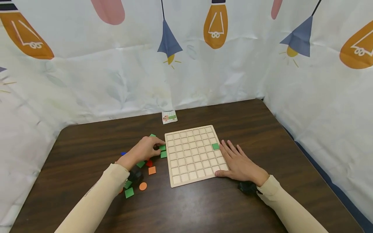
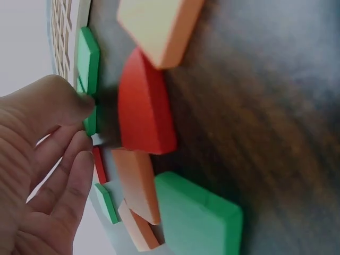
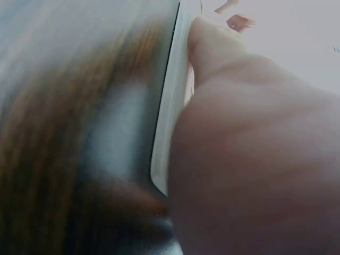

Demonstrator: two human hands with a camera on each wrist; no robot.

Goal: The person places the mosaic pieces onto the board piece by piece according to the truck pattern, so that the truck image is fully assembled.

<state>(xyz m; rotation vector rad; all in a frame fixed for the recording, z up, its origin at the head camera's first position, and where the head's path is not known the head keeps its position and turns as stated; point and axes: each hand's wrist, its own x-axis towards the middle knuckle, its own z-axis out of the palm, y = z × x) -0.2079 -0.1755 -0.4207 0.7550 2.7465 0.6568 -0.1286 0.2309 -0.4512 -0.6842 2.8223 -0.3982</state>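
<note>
You wear cream sleeves (image 1: pixel 99 193), the left one bearing small dark lettering (image 1: pixel 91 189). Your wrist-worn devices (image 1: pixel 247 187) look black.

Your sleeves (image 1: pixel 93 197) are cream, your board (image 1: pixel 190 159) pale and gridded, square tiles (image 1: pixel 129 193) green, one disc (image 1: pixel 143 186) orange, the tabletop (image 1: pixel 204 207) dark, brown-grained.

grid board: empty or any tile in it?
Not empty. Head view: one green tile sits in the rightmost column of the board; the rest that shows looks bare.

Matt wooden board (image 1: pixel 193 156), glossy wood-grain table (image 1: pixel 198 207)
</note>
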